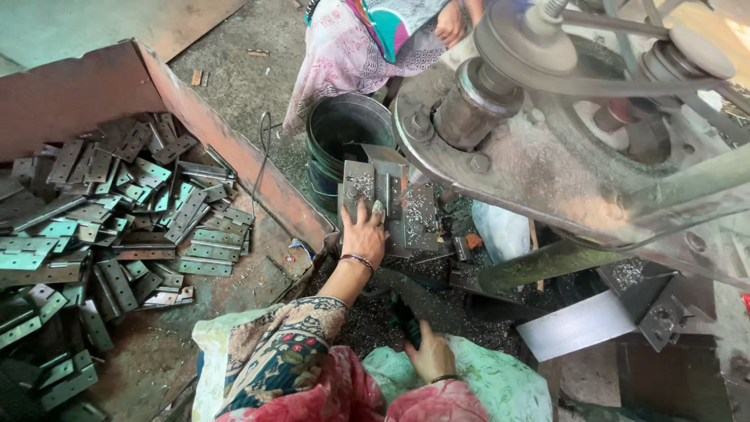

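- Left hand (363,234) is pressing flat, fingers spread and grasping nothing, on a grey steel hinge plate (361,187) lying on the machine's grey metal fixture block (408,215).
- Right hand (430,355) is clenching a dark lever handle (406,309), below and right of that plate.
- Loose grey hinges (117,227) are lying heaped well left of both hands.

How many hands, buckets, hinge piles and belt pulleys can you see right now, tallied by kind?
Hands in view: 3, the left hand pressing a hinge plate on the machine bed, the right hand on a dark lever, another person's hand at the top
Dark bucket: 1
Pile of loose hinges: 1
Belt pulley: 1
Total: 6
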